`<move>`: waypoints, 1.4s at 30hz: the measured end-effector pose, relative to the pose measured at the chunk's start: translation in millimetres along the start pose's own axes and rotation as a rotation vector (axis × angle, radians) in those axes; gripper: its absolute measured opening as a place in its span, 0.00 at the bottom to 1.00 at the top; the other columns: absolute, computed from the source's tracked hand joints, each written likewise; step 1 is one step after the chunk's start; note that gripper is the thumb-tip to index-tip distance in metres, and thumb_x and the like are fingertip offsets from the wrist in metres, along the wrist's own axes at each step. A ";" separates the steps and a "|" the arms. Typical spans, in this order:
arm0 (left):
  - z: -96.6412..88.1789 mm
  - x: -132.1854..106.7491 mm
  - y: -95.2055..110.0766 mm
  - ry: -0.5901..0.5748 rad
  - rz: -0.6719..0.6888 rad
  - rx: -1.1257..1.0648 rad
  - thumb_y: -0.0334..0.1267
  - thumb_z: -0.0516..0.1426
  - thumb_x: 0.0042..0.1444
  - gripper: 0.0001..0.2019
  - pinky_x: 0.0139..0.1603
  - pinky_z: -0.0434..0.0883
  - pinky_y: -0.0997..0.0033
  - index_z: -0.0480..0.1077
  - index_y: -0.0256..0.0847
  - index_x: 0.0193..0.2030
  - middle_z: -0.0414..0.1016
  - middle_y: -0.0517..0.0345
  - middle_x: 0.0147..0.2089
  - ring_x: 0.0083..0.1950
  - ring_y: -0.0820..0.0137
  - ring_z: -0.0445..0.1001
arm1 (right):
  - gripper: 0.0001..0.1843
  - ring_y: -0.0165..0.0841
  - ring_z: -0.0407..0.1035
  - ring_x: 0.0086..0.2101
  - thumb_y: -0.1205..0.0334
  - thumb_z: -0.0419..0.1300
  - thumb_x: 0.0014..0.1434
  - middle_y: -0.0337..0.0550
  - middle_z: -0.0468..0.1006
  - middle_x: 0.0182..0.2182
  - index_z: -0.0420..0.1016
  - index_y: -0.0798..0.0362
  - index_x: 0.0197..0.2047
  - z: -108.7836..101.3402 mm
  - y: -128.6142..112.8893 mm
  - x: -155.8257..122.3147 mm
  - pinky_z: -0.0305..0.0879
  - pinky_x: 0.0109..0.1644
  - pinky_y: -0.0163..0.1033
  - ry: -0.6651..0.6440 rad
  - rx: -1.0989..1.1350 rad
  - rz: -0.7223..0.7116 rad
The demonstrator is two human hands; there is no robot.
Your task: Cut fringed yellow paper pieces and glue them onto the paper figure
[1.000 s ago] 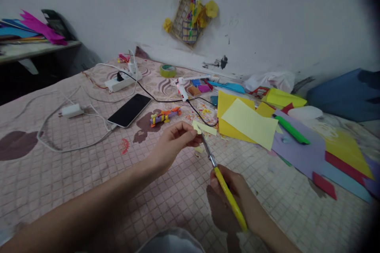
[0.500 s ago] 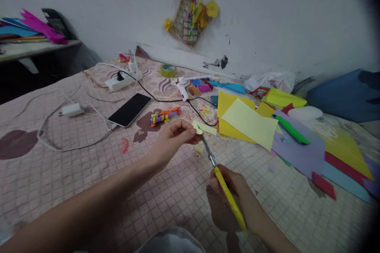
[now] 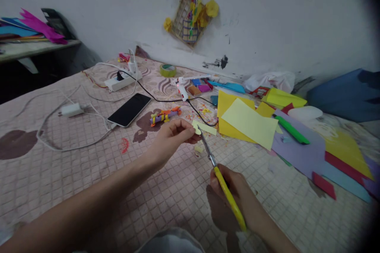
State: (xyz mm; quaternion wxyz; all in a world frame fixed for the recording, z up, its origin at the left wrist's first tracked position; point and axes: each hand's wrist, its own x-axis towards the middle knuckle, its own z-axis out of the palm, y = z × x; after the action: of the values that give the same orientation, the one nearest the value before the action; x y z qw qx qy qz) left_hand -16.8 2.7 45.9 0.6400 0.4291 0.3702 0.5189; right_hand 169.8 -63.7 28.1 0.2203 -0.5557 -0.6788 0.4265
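Note:
Between the fingertips of my left hand is a small pale yellow paper piece. My right hand is wrapped round the yellow handles of a pair of scissors, whose metal blades reach up to that piece. The blades look nearly closed at its edge; whether they touch the fingers cannot be made out. Just behind lies a pale yellow paper strip, and a small paper scrap rests below the left fingers. A purple roll with orange and yellow strips lies beyond my left hand.
Right of the hands are pale yellow paper, coloured sheets and a green cutter-like tool. Behind stand a white glue gun with a black cord and green tape. A phone, charger and power strip lie left.
Both hands stay almost in place. The scissor blades and the paper piece have shifted only slightly against each other.

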 end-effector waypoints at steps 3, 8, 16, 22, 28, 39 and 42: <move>-0.5 0.7 -0.2 -0.010 0.003 0.058 0.35 0.60 0.50 0.05 0.37 0.71 0.73 0.68 0.37 0.28 0.75 0.61 0.27 0.30 0.75 0.74 | 0.16 0.29 0.57 0.22 0.49 0.51 0.55 0.36 0.63 0.20 0.59 0.51 0.25 -1.3 0.0 0.4 0.55 0.26 0.34 -0.009 -0.027 0.005; -1.7 1.6 -1.5 -0.036 -0.003 0.083 0.35 0.60 0.51 0.05 0.37 0.71 0.74 0.68 0.37 0.28 0.75 0.60 0.28 0.31 0.75 0.74 | 0.16 0.29 0.56 0.22 0.48 0.51 0.56 0.35 0.62 0.19 0.59 0.51 0.26 -1.7 1.9 -0.6 0.54 0.25 0.34 -0.017 -0.006 0.002; -1.5 0.7 -1.0 -0.042 -0.010 0.099 0.35 0.59 0.52 0.05 0.37 0.71 0.73 0.68 0.37 0.28 0.75 0.60 0.28 0.31 0.75 0.74 | 0.14 0.28 0.55 0.21 0.51 0.52 0.56 0.34 0.61 0.19 0.60 0.52 0.26 -2.8 -2.1 -0.9 0.52 0.23 0.33 -0.027 0.047 0.012; -1.7 1.2 -1.0 -0.039 -0.012 0.094 0.35 0.59 0.52 0.06 0.37 0.71 0.73 0.68 0.36 0.28 0.75 0.60 0.28 0.31 0.75 0.74 | 0.17 0.28 0.54 0.21 0.47 0.52 0.55 0.35 0.60 0.19 0.59 0.51 0.25 -0.7 -2.3 -1.3 0.52 0.23 0.34 -0.011 0.074 0.037; -4.4 3.6 -2.1 -0.057 -0.002 0.086 0.35 0.60 0.51 0.06 0.37 0.72 0.74 0.68 0.35 0.28 0.75 0.60 0.28 0.31 0.76 0.74 | 0.16 0.28 0.54 0.21 0.49 0.52 0.55 0.34 0.59 0.19 0.59 0.52 0.25 -0.9 0.9 -1.7 0.51 0.23 0.33 -0.042 0.099 0.062; -5.2 4.5 -0.4 -0.039 -0.010 0.088 0.34 0.59 0.51 0.06 0.37 0.72 0.75 0.67 0.35 0.29 0.74 0.61 0.28 0.31 0.76 0.74 | 0.15 0.29 0.57 0.22 0.50 0.52 0.57 0.34 0.61 0.19 0.61 0.51 0.26 -3.7 8.9 -2.7 0.52 0.24 0.34 -0.012 -0.021 0.047; -5.4 4.9 -1.0 -0.044 -0.015 0.061 0.35 0.59 0.52 0.06 0.38 0.72 0.74 0.66 0.36 0.30 0.74 0.61 0.29 0.32 0.75 0.75 | 0.14 0.30 0.58 0.22 0.50 0.51 0.57 0.35 0.62 0.20 0.61 0.52 0.27 -4.6 8.1 -2.1 0.52 0.24 0.34 -0.021 -0.017 0.062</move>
State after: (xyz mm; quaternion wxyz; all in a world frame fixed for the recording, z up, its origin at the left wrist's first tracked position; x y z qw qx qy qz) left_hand -20.5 8.3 42.9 0.6383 0.4570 0.3751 0.4930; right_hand 178.5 -64.0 24.3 0.1953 -0.5737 -0.6671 0.4332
